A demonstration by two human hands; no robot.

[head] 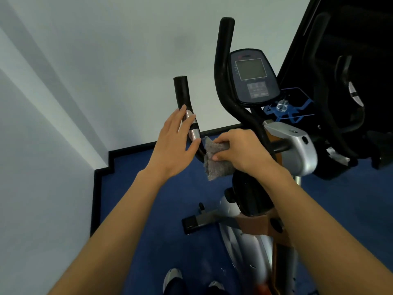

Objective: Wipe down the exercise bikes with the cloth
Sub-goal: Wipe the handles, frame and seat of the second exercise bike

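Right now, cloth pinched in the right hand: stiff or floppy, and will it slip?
Probably floppy: the grey cloth creases and its free lower edge hangs below the right hand that pinches it. Likely light, since a finger-and-thumb pinch carries it. Its fuzzy surface suggests it would drag rather than slide on the handlebar.

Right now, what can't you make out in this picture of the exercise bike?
Head view:
- Console button labels: too small and blurred.
- Lower bend of the left handlebar: hidden behind the grey cloth.
- Rear of the exercise bike: cut off by the bottom edge.
- Black machine at right: too dark, cut by the right edge.
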